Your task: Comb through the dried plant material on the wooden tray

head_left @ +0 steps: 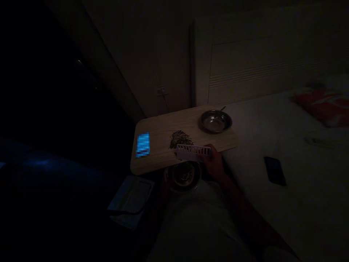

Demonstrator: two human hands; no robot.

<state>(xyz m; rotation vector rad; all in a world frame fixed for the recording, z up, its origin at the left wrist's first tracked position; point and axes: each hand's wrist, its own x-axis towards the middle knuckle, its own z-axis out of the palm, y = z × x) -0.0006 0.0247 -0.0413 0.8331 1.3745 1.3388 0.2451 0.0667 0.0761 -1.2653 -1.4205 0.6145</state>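
Observation:
My right hand [211,162] is closed on a white slotted plastic strip [191,157], held level above the table's near edge. Just behind the strip lies a heap of small dark and pale bits [180,139], like seeds or husks, on the wooden tabletop [160,127]. Below that edge a round metal bowl [196,182] holds some dark bits. My left hand [166,183] grips the bowl's left side, its fingers mostly lost in shadow.
A shiny metal basin [216,123] with a spoon handle stands at the table's far right. A lit phone screen [143,145] lies on the left. A bag [131,200] is low left. On the bed [251,145] rest a dark phone [275,170] and red cloth [324,105].

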